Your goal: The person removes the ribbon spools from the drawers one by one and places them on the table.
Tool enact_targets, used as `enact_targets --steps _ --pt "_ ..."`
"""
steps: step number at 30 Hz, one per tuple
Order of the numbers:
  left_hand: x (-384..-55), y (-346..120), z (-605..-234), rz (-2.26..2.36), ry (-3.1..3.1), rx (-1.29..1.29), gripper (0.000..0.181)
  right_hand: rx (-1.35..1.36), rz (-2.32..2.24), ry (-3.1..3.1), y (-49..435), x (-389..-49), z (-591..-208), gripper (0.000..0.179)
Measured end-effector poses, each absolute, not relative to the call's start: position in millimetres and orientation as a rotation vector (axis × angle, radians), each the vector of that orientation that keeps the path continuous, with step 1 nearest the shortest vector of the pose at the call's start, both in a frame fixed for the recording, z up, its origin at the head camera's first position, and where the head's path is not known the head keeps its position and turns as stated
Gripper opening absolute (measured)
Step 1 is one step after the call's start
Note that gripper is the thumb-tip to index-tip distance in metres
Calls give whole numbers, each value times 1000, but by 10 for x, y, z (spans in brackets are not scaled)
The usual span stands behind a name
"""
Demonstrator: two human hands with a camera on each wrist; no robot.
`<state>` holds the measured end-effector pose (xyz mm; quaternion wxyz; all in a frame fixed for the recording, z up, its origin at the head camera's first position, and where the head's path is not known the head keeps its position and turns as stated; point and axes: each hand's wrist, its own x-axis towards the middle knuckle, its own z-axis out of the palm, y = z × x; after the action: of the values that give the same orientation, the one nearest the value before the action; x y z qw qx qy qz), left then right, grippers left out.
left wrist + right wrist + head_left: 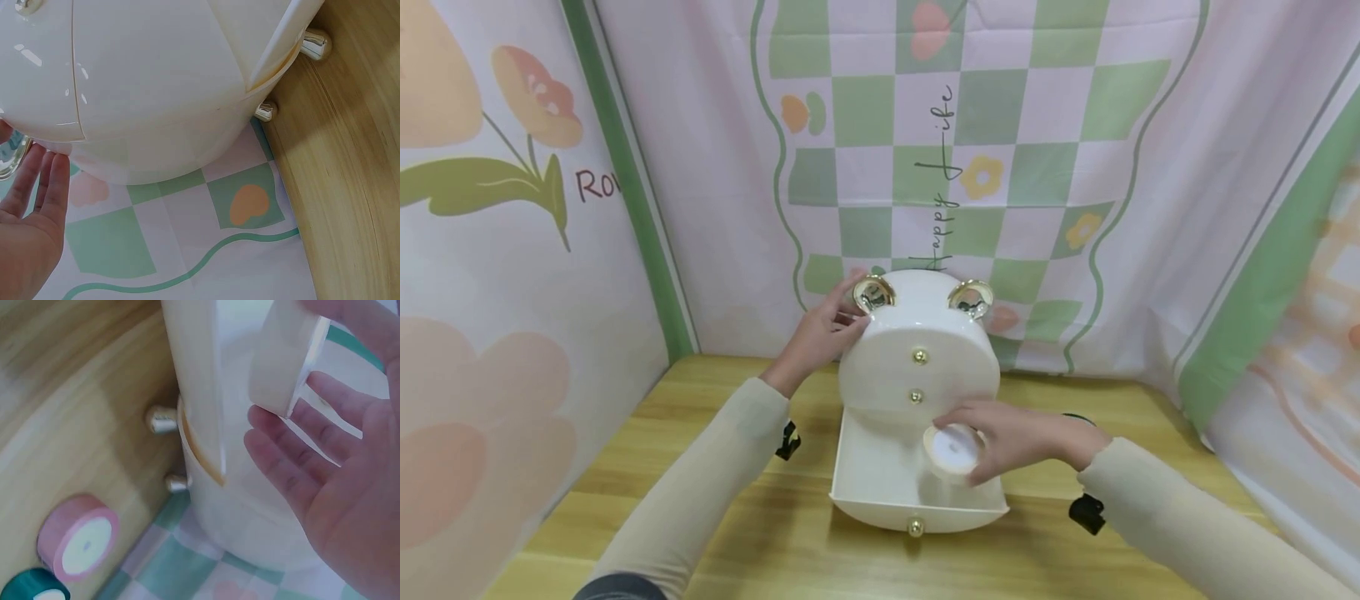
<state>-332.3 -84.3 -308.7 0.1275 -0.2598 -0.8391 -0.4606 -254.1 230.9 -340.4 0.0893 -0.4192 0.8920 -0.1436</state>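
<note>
A glossy white drawer box (917,312) with gold ear shapes stands on the table. Its bottom drawer (880,467) is pulled out toward me, a gold knob on its front. My left hand (823,333) rests against the box's upper left side by the gold ear (874,292); its straight fingertips (59,165) touch the shell in the left wrist view. My right hand (1007,433) holds a cream ribbon roll (953,450) over the drawer's right part, thumb and fingers round its rim. From the right wrist, the roll (284,362) appears edge-on between the fingers.
A pink ribbon roll (78,537) and a green one (37,587) sit on the wooden table (760,533) to the right of the box. Patterned cloth (865,108) hangs behind and at both sides. Two gold knobs mark the closed upper drawers.
</note>
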Motion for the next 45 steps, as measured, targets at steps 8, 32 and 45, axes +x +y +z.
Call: enact_targets --steps 8,32,45 --pt "-3323 -837 -3083 -1333 -2438 -759 70 -1207 -525 2644 2763 -2478 -3212 79" --pt "-3324 -852 -3097 -1354 -2429 -772 69 -762 -488 2962 4397 -2713 -3693 78" --pt "-3314 -851 -3090 -1329 -2431 -789 69 -399 -432 3048 4990 -2772 -4208 81"
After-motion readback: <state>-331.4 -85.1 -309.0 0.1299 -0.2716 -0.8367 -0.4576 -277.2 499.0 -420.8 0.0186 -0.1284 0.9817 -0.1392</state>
